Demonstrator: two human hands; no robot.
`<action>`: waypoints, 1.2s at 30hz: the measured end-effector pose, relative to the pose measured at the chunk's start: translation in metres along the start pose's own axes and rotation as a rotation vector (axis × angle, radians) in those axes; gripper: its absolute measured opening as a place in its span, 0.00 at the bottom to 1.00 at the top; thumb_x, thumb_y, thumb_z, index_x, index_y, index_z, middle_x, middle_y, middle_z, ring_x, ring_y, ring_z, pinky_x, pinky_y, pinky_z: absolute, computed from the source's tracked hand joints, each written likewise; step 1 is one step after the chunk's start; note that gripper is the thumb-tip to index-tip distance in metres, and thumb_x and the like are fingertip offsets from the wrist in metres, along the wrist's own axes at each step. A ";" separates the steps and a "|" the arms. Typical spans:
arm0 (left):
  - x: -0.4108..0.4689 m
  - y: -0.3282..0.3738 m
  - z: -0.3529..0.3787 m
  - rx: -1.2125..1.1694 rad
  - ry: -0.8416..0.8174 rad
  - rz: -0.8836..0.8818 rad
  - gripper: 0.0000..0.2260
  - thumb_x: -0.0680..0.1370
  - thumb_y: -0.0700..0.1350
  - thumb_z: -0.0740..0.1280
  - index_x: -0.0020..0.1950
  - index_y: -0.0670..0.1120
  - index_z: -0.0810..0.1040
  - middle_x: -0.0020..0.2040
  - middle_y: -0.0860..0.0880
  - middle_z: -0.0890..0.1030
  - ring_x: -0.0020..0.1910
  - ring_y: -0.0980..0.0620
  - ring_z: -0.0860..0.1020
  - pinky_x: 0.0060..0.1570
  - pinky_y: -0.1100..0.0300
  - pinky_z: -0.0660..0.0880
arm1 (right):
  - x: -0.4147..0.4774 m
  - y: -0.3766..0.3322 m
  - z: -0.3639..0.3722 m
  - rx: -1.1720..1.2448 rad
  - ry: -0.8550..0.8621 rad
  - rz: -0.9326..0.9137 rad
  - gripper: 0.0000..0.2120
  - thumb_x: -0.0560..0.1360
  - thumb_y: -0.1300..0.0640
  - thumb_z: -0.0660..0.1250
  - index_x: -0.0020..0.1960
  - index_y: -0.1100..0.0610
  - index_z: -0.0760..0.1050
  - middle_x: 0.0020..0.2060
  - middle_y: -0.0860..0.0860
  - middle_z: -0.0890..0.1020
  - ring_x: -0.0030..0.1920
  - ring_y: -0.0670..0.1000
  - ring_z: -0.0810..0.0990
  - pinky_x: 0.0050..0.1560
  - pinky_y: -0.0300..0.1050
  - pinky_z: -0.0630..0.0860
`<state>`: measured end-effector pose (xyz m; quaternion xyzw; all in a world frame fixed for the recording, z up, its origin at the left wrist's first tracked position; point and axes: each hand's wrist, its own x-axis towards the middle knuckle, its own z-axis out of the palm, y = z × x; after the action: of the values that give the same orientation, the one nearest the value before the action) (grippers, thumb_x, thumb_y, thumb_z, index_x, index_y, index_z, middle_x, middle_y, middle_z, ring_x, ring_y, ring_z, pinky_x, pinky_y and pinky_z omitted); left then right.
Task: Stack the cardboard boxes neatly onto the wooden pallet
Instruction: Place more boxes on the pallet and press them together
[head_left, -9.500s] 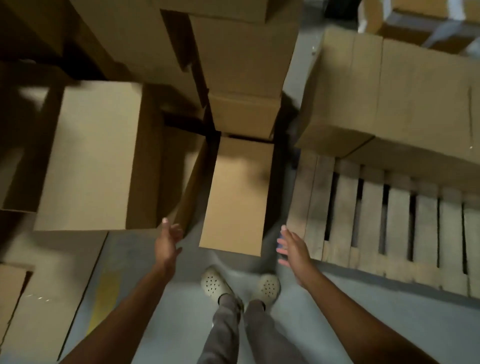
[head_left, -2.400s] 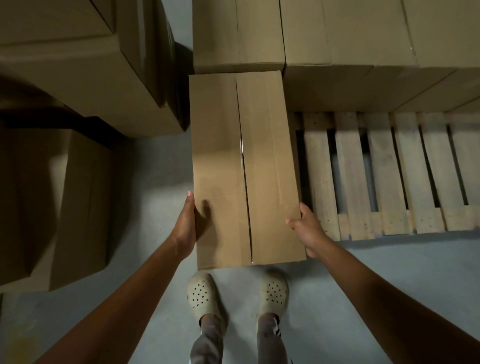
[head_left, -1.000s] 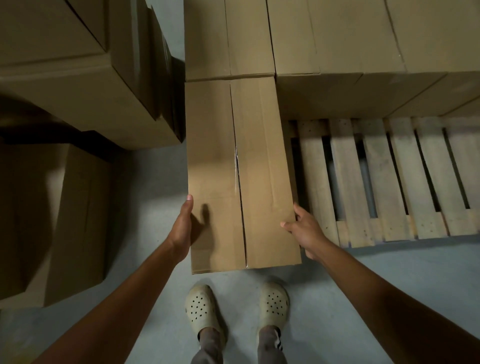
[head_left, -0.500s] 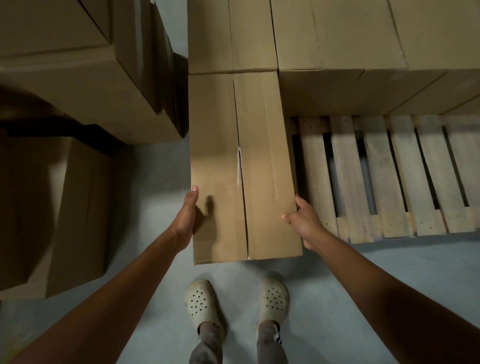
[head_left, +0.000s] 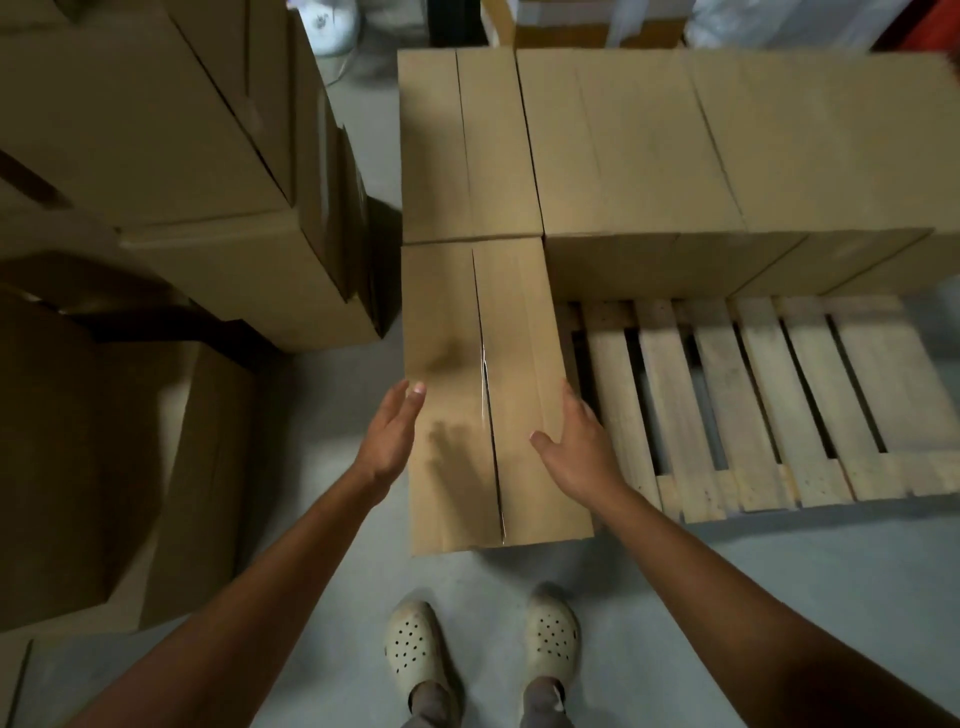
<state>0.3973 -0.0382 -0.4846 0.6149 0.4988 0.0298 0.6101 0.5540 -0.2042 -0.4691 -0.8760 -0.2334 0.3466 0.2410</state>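
Observation:
A long cardboard box (head_left: 457, 322) lies on the left end of the wooden pallet (head_left: 727, 395), its far end butted against another box (head_left: 467, 150) in the back row. My left hand (head_left: 392, 436) is flat beside the box's left edge, fingers straight. My right hand (head_left: 574, 449) lies over the box's right top edge with straight fingers. Neither hand grips the box. Larger boxes (head_left: 701, 171) fill the pallet's back row.
A tall stack of cardboard boxes (head_left: 171, 171) stands on the left, with a lower box (head_left: 104, 467) in shadow in front of it. Grey floor (head_left: 727, 597) lies around my feet (head_left: 483, 644). Bare pallet slats show to the right of the long box.
The box went from the floor to the pallet's left end and slid against the back row. Both hands have loosened from its sides, and my view has lifted.

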 end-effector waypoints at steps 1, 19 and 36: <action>-0.011 0.013 -0.006 0.019 0.011 0.033 0.32 0.80 0.65 0.53 0.81 0.51 0.58 0.81 0.49 0.59 0.79 0.47 0.60 0.74 0.48 0.58 | -0.011 -0.012 -0.009 0.004 0.013 -0.026 0.39 0.81 0.51 0.66 0.83 0.50 0.44 0.81 0.52 0.56 0.79 0.55 0.59 0.75 0.52 0.62; -0.357 0.184 -0.159 0.030 0.187 0.478 0.30 0.76 0.63 0.59 0.79 0.60 0.60 0.74 0.64 0.59 0.73 0.59 0.60 0.74 0.41 0.63 | -0.333 -0.216 -0.132 0.382 0.277 -0.287 0.37 0.79 0.49 0.68 0.81 0.44 0.52 0.77 0.50 0.65 0.73 0.49 0.68 0.69 0.54 0.72; -0.550 0.035 -0.241 -0.166 0.501 0.441 0.26 0.78 0.59 0.60 0.75 0.53 0.69 0.73 0.53 0.72 0.66 0.67 0.72 0.54 0.72 0.73 | -0.502 -0.239 -0.022 0.407 0.060 -0.459 0.31 0.79 0.52 0.69 0.78 0.46 0.60 0.71 0.45 0.70 0.67 0.46 0.73 0.62 0.42 0.72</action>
<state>-0.0133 -0.2130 -0.0813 0.6299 0.4841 0.3516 0.4953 0.1852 -0.3139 -0.0667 -0.7440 -0.3439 0.2968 0.4901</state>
